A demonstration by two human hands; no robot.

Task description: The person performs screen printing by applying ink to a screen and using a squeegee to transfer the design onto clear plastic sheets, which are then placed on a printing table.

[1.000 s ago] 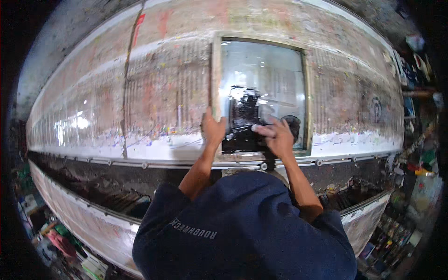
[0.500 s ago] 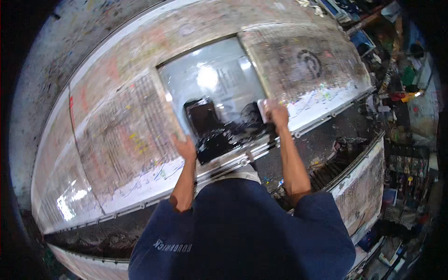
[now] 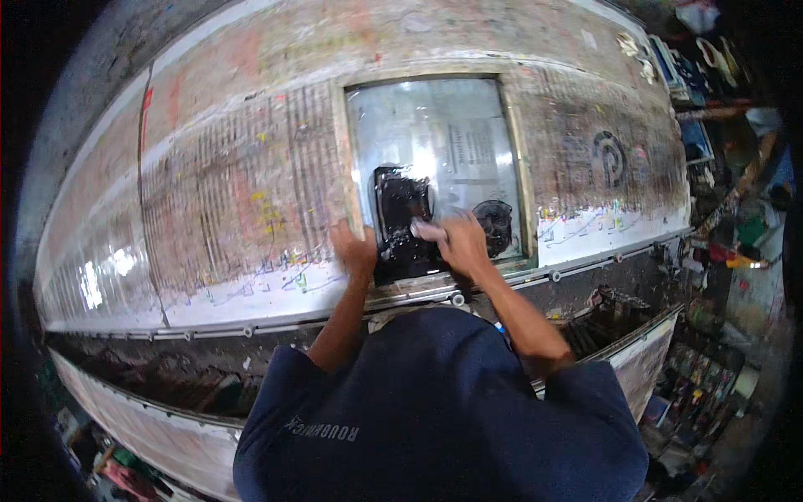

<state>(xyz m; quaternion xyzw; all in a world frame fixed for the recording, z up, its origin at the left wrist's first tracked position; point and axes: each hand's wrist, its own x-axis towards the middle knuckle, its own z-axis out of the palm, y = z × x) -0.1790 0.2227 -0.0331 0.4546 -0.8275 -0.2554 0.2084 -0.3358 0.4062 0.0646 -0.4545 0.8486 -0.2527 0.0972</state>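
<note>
A screen printing frame (image 3: 517, 151) with a shiny pale mesh rests on the long, stained table. Wet black ink (image 3: 393, 197) covers the mesh's lower left, and a rounded black patch (image 3: 498, 224) shows at its lower right. With closed fingers, my left hand (image 3: 355, 244) grips the frame's left rim near its lower corner. My right hand (image 3: 464, 243) is over the lower mesh, closed round a small pale squeegee-like piece (image 3: 427, 230). That piece is tilted, its tip at the inked area; motion blur and my fingers hide its full shape.
The paint-stained table (image 3: 209, 184) spreads to both sides of the frame. A metal rail (image 3: 552, 276) with small round stops runs along its near edge. Behind me stands another stained table (image 3: 167, 431). Shelves and clutter (image 3: 719, 217) crowd the right.
My right hand has moved left across the mesh with the pale piece, from the right rim to the inked area. My left hand still holds the left rim. The view has turned.
</note>
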